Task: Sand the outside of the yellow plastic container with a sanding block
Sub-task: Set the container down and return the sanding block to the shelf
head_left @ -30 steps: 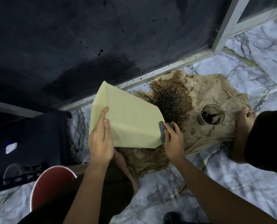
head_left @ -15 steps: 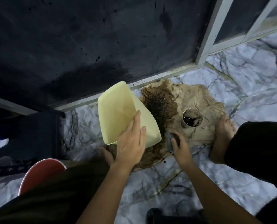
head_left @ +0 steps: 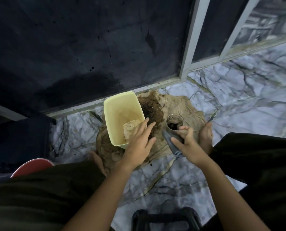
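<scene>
Two bare hands beside a yellow container on a marble floor

Two hands reach forward and down from a person sitting low over a white marble floor (head_left: 238, 104) veined in grey. The pale yellow plastic container (head_left: 122, 114), rectangular with rounded corners, stands upright with its open mouth facing up. It rests on a crumpled brown sheet of paper (head_left: 185, 107) spread on the floor, close to the base of a dark wall (head_left: 72, 47). A wad of tan paper (head_left: 130, 127) shows inside the container.

The left hand (head_left: 139, 144) lies flat with fingers spread and nothing held in its grip, its fingertips over the container's near right rim and the dark stained patch (head_left: 153, 109) of the paper beside it. The right hand (head_left: 187, 142), just to the right, has its grip closed around a grey sanding block (head_left: 171, 142), held apart from the container and tilted, with the thumb and fingers wrapped over it.

Just beyond the right hand a small round cup holding dark liquid (head_left: 174, 122) stands on the paper. A bare foot (head_left: 205, 135) rests at the paper's right edge, another (head_left: 97, 161) at the near left edge. A red round seat (head_left: 32, 165) shows at lower left.
</scene>
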